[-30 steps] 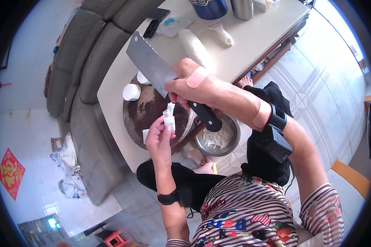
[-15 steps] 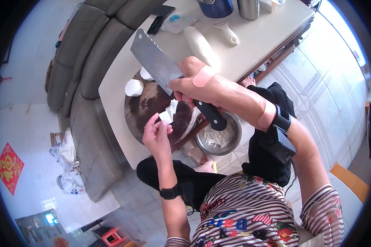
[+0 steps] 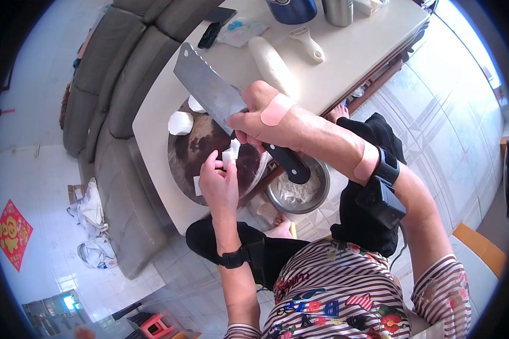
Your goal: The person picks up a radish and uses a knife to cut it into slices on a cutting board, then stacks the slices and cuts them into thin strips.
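Note:
My right hand [image 3: 260,116] is wrapped around the black handle of a cleaver [image 3: 206,85], its broad blade raised above a round wooden chopping board [image 3: 195,150]. Over the near part of the board, my left hand [image 3: 219,183] pinches white radish slices [image 3: 230,155] between thumb and fingers. A separate flat slice [image 3: 198,186] lies on the board to the left of that hand. Farther back sit a cut radish chunk [image 3: 180,123] and another piece [image 3: 195,105], partly hidden by the blade. Beyond my right hand, a long whole radish [image 3: 272,65] rests on the table.
Below the table edge stands a metal bowl [image 3: 300,192] of white shreds. The table [image 3: 356,53] also carries a peeler [image 3: 307,44], a blue container [image 3: 293,10], a steel cup [image 3: 338,12], a plastic bag [image 3: 242,33] and a phone [image 3: 210,35]. A grey sofa [image 3: 136,73] runs alongside.
My left hand has shifted slightly right and its fingers have moved onto the slices. A flat slice now shows on the board left of it. The cleaver stays raised, moved slightly left.

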`<control>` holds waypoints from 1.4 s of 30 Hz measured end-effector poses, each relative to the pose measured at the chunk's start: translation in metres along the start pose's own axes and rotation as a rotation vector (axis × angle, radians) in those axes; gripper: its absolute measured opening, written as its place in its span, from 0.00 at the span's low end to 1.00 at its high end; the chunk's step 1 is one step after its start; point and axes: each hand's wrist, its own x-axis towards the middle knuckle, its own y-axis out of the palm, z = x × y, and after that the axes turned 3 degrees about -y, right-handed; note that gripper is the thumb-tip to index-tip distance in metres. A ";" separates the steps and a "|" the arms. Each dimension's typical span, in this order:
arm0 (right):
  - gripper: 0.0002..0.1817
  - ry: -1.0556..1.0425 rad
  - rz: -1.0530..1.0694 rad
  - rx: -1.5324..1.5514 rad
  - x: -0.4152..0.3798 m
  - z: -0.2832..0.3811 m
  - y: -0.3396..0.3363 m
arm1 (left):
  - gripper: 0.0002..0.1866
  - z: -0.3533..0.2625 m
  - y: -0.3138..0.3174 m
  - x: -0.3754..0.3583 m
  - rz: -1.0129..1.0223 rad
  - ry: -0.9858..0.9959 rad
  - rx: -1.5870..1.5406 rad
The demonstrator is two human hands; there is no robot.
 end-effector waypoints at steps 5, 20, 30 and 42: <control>0.14 -0.004 -0.003 -0.019 -0.001 0.001 0.000 | 0.21 0.001 0.001 0.009 0.125 -0.085 -0.054; 0.14 0.010 0.012 -0.034 -0.003 0.001 0.000 | 0.12 0.013 0.003 -0.036 -0.084 -0.150 -0.196; 0.14 0.005 0.020 -0.041 -0.005 -0.001 -0.002 | 0.13 0.010 -0.015 -0.034 0.012 -0.142 -0.211; 0.14 0.012 0.038 -0.075 -0.006 -0.001 0.000 | 0.13 0.005 -0.029 -0.010 0.344 -0.180 -0.008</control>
